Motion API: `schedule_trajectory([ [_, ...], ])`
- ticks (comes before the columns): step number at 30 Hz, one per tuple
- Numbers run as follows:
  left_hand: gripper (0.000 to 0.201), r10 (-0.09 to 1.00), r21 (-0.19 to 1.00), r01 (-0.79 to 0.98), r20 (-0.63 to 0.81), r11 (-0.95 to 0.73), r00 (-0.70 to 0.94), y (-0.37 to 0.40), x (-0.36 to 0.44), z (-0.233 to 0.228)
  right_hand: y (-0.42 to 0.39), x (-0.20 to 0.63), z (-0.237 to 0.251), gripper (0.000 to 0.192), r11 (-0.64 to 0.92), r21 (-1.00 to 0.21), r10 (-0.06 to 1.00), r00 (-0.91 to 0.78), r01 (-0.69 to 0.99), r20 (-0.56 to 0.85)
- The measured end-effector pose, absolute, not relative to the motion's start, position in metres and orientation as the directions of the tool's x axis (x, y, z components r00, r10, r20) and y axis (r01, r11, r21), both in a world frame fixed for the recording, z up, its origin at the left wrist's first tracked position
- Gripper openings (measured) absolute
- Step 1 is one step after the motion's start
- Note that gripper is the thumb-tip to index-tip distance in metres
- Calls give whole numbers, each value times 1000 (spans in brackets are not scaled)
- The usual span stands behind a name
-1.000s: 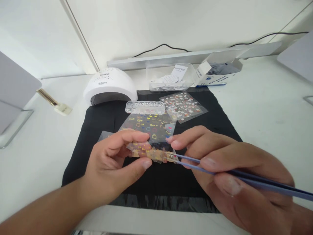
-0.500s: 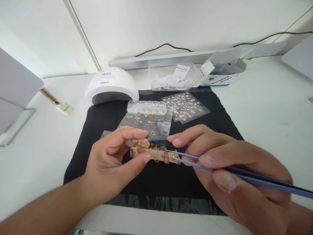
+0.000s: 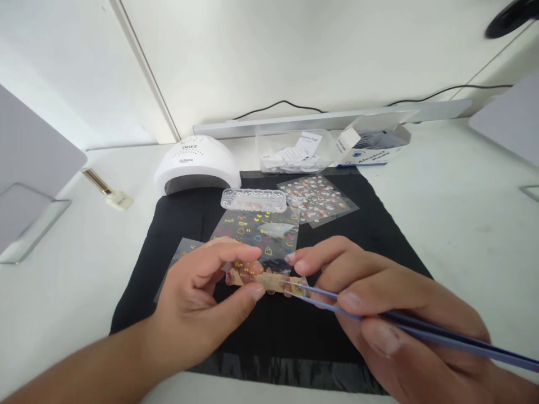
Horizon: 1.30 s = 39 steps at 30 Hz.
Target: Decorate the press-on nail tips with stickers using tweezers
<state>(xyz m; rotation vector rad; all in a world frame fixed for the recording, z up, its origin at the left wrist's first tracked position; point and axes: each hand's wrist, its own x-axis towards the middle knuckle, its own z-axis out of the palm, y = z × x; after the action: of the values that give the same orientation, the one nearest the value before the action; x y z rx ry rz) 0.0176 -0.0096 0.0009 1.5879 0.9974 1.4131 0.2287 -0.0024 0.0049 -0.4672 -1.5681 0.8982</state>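
My left hand (image 3: 197, 306) pinches the left end of a tan strip with several false nails (image 3: 269, 280) stuck on it, held just above a black mat (image 3: 379, 235). My right hand (image 3: 387, 314) grips blue tweezers (image 3: 404, 328), whose tips touch the strip's right end. A clear sticker sheet with coloured outline shapes (image 3: 261, 233) lies right behind the strip, partly under my left fingers.
On the mat lie a clear compartment box of gems (image 3: 253, 199) and a second sticker sheet (image 3: 318, 196). Behind stand a white nail lamp (image 3: 194, 163), a clear tub of alcohol pads (image 3: 295, 151) and an open pad carton (image 3: 374, 143). A gold-capped bottle (image 3: 107, 191) lies at left.
The view has tilted, so everything sits lower in the frame. My hands keep the same hold on strip and tweezers, with the tweezer tips staying at the strip's right end.
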Motion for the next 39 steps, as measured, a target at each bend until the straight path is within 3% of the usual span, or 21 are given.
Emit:
schedule_trajectory([
  [7, 29, 896, 893, 92, 432, -441, 100, -10, 14, -2, -2, 227, 5, 20, 619, -755, 721, -225, -214, 655],
  [14, 40, 851, 856, 112, 471, -504, 231, -10, 10, -1, 0, 227, 4, 20, 626, -752, 716, -228, -208, 659],
  [19, 51, 864, 895, 26, 423, -446, 275, -11, 10, -3, 1, 225, 6, 19, 652, -721, 686, -223, -233, 692],
  [24, 43, 927, 943, -137, 324, -302, 187, -11, 8, -7, 1, 226, 4, 19, 626, -740, 707, -222, -244, 671],
  [28, 33, 928, 927, -215, 341, -306, 151, -9, 3, -9, 1, 227, 3, 17, 601, -760, 729, -219, -246, 648],
  [39, 57, 905, 917, -203, 381, -343, 189, -8, 5, -9, 0, 230, 5, 18, 603, -760, 719, -248, -243, 649],
])
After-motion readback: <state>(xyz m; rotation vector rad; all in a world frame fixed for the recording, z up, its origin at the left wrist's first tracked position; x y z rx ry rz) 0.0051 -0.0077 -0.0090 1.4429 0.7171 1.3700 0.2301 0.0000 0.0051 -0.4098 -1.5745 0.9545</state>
